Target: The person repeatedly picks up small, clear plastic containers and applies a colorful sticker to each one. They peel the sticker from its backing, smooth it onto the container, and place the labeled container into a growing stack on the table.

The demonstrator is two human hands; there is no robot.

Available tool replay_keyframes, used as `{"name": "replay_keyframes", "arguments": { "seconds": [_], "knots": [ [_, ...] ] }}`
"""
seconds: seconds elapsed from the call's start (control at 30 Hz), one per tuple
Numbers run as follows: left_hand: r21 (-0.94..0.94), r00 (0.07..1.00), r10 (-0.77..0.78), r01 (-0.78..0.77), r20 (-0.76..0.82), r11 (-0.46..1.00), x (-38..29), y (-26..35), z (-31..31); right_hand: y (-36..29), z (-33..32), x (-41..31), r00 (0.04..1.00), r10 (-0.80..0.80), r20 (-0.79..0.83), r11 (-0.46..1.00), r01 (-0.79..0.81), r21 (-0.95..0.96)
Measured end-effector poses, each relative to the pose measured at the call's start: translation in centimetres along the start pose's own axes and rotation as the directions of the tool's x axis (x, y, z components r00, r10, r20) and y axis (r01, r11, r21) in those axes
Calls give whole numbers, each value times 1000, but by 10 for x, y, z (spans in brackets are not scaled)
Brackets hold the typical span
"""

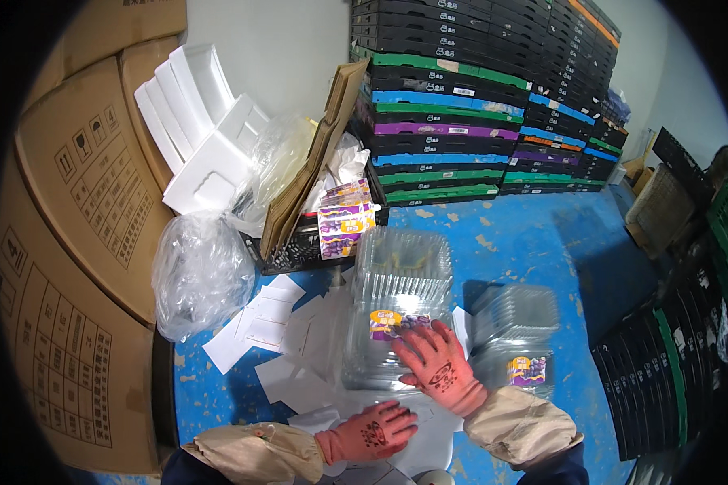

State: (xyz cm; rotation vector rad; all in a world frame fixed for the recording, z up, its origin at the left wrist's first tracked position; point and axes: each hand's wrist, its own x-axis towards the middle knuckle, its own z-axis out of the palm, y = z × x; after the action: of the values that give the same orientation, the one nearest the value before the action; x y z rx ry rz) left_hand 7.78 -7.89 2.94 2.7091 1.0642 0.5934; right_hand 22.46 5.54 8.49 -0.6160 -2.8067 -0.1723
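Note:
My right hand (441, 371), in a red rubber-coated glove, lies palm down on the top lid of a stack of clear plastic clamshell containers (364, 364). Its fingertips cover part of a purple and orange label with grapes (385, 325) on that lid. Gloved the same way, my left hand (373, 431) rests lower, its fingers a little apart, nothing visibly held. It is in front of the stack, over white paper (315, 418); its palm side is hidden. To the right, a smaller stack of clear containers (515, 315) bears a similar grape label (526, 370).
Behind the stack is a black crate (297, 257) with flattened cardboard (315, 157) and strips of grape labels (346, 227). A plastic bag (200, 273) and large cartons (91, 182) flank the left. Stacked crates (449, 139) line the back; more crates (637, 376) stand right.

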Motion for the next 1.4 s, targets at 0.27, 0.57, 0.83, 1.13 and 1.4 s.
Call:
{"name": "replay_keyframes", "arguments": {
  "seconds": [0.27,0.57,0.83,1.13,1.4],
  "knots": [
    [385,909,-390,417,-151,823,17,-62,-5,49,-2,20,951,232,-204,968,-246,-44],
    [310,901,-390,432,-190,847,15,-67,1,89,-37,-17,721,432,-542,901,-320,293],
    [105,683,-379,554,-624,826,-18,-151,-6,157,-84,-180,927,234,-295,891,-326,-318],
    [-655,75,-968,723,-241,219,-1,-301,-3,166,13,-239,657,722,217,649,-752,115],
    [-745,42,-911,561,-410,361,23,-385,17,236,60,-163,695,704,150,702,-712,6]
  ]
}}
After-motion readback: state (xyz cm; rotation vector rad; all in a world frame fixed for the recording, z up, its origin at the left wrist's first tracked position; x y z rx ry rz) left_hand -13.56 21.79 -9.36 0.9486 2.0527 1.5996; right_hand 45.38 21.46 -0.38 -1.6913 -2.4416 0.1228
